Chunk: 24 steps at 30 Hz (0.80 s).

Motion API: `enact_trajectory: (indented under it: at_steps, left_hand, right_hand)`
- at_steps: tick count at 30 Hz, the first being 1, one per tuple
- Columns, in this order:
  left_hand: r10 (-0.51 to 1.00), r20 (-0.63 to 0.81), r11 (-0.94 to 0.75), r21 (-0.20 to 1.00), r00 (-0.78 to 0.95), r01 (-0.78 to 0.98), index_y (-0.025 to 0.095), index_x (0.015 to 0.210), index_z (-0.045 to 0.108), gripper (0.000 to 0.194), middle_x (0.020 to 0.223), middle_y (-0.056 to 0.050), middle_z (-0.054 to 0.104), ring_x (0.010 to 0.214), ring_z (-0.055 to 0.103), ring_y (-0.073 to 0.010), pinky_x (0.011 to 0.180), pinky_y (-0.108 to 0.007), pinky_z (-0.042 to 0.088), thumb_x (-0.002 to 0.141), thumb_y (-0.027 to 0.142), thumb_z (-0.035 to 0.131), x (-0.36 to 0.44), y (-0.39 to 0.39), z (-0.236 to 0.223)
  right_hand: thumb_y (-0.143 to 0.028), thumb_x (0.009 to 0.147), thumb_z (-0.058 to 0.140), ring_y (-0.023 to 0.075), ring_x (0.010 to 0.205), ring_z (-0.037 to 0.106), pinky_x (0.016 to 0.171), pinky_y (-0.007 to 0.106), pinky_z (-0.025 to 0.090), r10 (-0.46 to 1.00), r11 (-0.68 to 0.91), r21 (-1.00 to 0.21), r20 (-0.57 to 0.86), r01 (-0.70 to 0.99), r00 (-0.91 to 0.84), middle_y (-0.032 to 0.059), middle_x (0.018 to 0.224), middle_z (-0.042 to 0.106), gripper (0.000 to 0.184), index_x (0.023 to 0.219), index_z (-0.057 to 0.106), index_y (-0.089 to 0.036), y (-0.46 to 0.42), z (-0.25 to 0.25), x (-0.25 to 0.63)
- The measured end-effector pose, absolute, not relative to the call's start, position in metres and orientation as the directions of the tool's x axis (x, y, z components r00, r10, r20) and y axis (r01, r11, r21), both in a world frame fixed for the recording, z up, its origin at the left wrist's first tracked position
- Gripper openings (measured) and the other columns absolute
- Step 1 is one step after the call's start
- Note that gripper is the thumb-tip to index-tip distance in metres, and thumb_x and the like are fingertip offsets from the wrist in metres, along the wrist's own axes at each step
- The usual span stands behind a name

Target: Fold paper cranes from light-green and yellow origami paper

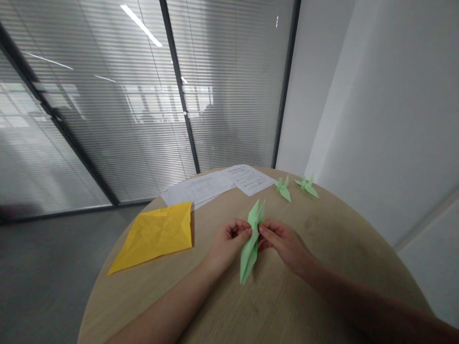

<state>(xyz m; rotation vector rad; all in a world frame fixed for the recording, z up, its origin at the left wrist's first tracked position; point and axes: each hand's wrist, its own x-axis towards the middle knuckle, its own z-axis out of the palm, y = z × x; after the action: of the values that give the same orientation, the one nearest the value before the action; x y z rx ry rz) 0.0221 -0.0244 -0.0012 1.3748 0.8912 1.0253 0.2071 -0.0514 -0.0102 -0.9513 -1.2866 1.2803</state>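
Note:
A long, narrow piece of folded green paper (251,246) lies on the round wooden table (322,296), its two pointed ends aimed away from me. My left hand (229,241) pinches its left side near the middle with thumb and fingers. My right hand (283,243) pinches the right side at the same height. Both hands are closed on the paper and rest on the tabletop.
A creased yellow paper square (156,234) lies flat at the left. Two white printed sheets (218,184) sit at the far edge. Two finished green paper cranes (283,188) (307,186) stand at the far right. A glass wall with blinds and a white wall surround the table.

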Motion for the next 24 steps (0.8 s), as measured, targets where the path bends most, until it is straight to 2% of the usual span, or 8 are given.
enact_trajectory:
  at_steps: [4, 8, 14, 19, 24]
  left_hand:
    - [0.94, 0.09, -0.076, 0.996, 0.328, -0.056, 0.017, 0.088, 0.067, 0.043, 0.072, -0.001, 0.066, 0.067, 0.062, -0.0153, 0.063, -0.027, 0.047, 0.075, 0.054, 0.084, 0.022, -0.024, -0.001]
    - [0.934, 0.101, -0.097, 0.995, 0.344, -0.028, 0.017, 0.087, 0.067, 0.04, 0.071, 0.0, 0.065, 0.066, 0.06, -0.0145, 0.064, -0.027, 0.046, 0.076, 0.052, 0.084, 0.023, -0.028, 0.004]
    - [0.928, 0.115, -0.12, 0.993, 0.354, -0.006, 0.017, 0.084, 0.064, 0.038, 0.068, 0.001, 0.062, 0.062, 0.056, -0.0134, 0.059, -0.025, 0.042, 0.079, 0.051, 0.081, 0.023, -0.031, 0.009]
    - [0.933, 0.143, -0.16, 0.987, 0.329, 0.026, 0.018, 0.082, 0.063, 0.038, 0.066, 0.004, 0.055, 0.058, 0.051, -0.012, 0.056, -0.024, 0.039, 0.076, 0.05, 0.083, 0.023, -0.03, 0.007]
    - [0.946, 0.169, -0.209, 0.97, 0.277, 0.122, 0.019, 0.081, 0.063, 0.028, 0.066, 0.005, 0.052, 0.059, 0.048, -0.0117, 0.055, -0.024, 0.037, 0.076, 0.041, 0.08, 0.022, -0.032, 0.009]
  right_hand:
    - [-0.05, 0.077, 0.084, 0.0172, 0.068, 0.07, 0.068, 0.031, 0.061, 0.981, 0.11, -0.985, 0.129, -0.134, -0.141, -0.0007, 0.077, 0.071, 0.034, 0.088, 0.068, -0.023, -0.05, -0.012, 0.206]
    - [-0.048, 0.074, 0.086, 0.0162, 0.064, 0.068, 0.063, 0.03, 0.06, 0.982, 0.147, -0.983, 0.158, -0.111, -0.1, -0.0031, 0.071, 0.067, 0.036, 0.082, 0.061, -0.024, -0.049, -0.014, 0.204]
    - [-0.053, 0.077, 0.083, 0.0151, 0.06, 0.065, 0.061, 0.028, 0.059, 0.977, 0.16, -0.985, 0.168, -0.07, -0.129, -0.004, 0.066, 0.061, 0.04, 0.075, 0.056, -0.023, -0.05, -0.016, 0.204]
    - [-0.055, 0.083, 0.077, 0.0159, 0.065, 0.068, 0.066, 0.029, 0.059, 0.97, 0.174, -0.984, 0.179, -0.044, -0.162, -0.0014, 0.072, 0.068, 0.034, 0.083, 0.067, -0.022, -0.051, -0.014, 0.205]
    - [-0.059, 0.09, 0.069, 0.0171, 0.07, 0.07, 0.067, 0.03, 0.061, 0.97, 0.198, -0.98, 0.196, 0.0, -0.146, 0.0013, 0.079, 0.072, 0.037, 0.086, 0.071, -0.022, -0.052, -0.015, 0.206]
